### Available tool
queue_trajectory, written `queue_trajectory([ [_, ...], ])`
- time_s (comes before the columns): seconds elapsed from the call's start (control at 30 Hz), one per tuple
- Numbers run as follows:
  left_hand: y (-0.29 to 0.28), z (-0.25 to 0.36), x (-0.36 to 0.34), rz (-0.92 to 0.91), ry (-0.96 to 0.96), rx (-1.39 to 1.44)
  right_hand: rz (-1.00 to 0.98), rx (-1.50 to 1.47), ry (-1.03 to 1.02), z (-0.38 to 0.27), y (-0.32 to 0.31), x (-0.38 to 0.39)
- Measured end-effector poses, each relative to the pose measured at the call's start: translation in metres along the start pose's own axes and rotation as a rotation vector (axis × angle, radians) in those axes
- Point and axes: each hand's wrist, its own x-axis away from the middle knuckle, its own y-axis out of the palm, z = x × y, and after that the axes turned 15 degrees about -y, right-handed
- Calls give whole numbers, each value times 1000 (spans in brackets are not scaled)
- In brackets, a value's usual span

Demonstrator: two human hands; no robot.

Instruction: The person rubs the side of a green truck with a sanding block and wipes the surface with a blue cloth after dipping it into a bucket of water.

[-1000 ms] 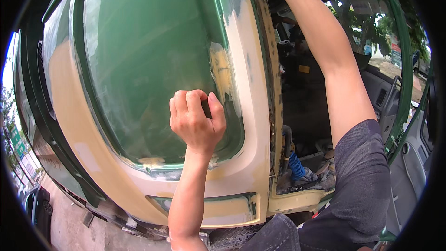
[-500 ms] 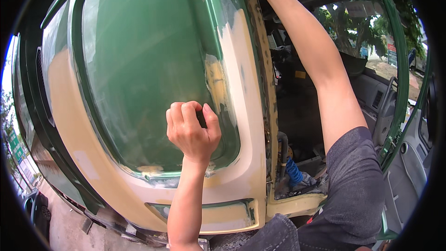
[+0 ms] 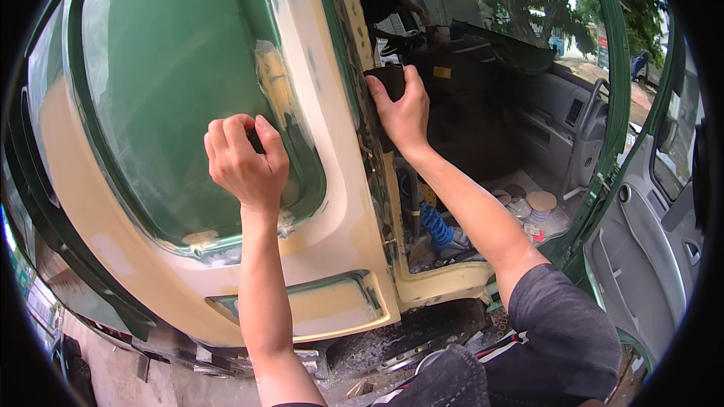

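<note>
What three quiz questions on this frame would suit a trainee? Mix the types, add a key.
1. Multiple choice: the right hand grips
A) a wrench
B) a dark block
C) a paint roller

2. True or false: the left hand is in front of the green panel.

3. Fill in: the coil just above the cream door sill is ____ in colour.

Key: 1 B; 2 true; 3 blue.

Daylight outside, dim cab point(image 3: 475, 128)
Pale reflections streak the green panel point(image 3: 166, 98); straight lines bow near blackened corners.
</note>
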Motion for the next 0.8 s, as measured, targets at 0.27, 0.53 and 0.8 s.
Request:
queue_trajectory([
  [0.27,0,-6,4,24,59,-31,-347,178,40,-11,-80,106],
  [0.53,-41,-6,15,-181,-346,588,-1133,-69,6,-16,-264,322],
  [0.8,-250,-30,350,-228,-1193,276,-2035,-114,511,16,-382,543],
])
